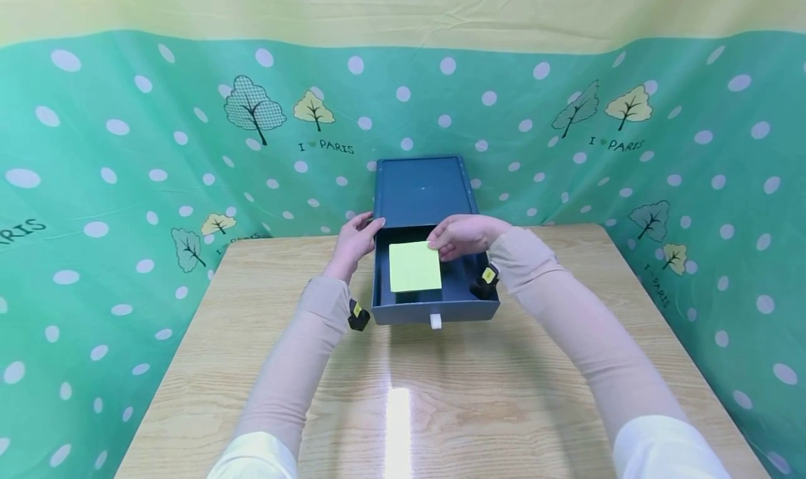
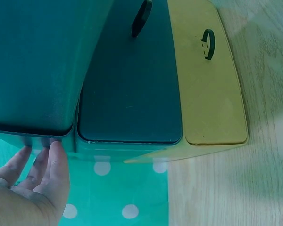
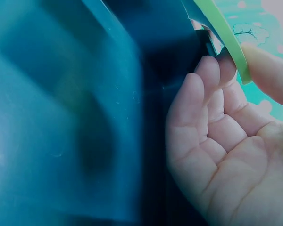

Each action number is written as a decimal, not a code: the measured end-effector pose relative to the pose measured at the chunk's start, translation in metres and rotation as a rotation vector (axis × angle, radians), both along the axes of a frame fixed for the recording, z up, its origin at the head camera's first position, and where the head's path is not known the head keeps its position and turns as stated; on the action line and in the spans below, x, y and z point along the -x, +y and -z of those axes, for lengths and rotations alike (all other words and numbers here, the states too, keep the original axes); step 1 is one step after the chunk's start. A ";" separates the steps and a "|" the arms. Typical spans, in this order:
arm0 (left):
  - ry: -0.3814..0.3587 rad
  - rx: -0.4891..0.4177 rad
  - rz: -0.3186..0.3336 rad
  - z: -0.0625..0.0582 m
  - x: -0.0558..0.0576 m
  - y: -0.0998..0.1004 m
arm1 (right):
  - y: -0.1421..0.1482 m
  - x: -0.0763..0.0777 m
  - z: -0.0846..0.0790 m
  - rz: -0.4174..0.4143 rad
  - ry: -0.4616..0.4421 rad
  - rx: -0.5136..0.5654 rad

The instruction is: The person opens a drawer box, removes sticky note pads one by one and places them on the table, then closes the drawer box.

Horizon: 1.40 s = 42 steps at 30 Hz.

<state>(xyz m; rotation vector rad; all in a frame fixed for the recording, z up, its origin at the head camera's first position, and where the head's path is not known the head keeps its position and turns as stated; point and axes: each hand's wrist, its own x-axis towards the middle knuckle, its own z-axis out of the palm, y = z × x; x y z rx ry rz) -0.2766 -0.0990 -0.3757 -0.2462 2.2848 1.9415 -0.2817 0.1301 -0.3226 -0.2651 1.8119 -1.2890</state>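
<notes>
Right hand point(image 1: 469, 234): grip clamped on the upper right corner of a yellow-green square pad point(image 1: 415, 268), over the extended drawer point(image 1: 403, 315). Left hand point(image 1: 355, 241): grip apart, fingertips touching the blue cabinet's point(image 1: 423, 192) left edge. I see wide counter point(image 1: 271, 367) at both sides and before the drawer's front edge.
</notes>
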 end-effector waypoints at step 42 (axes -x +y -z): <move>0.005 -0.012 0.006 0.001 0.000 -0.001 | 0.060 -0.005 -0.026 0.191 -0.024 0.171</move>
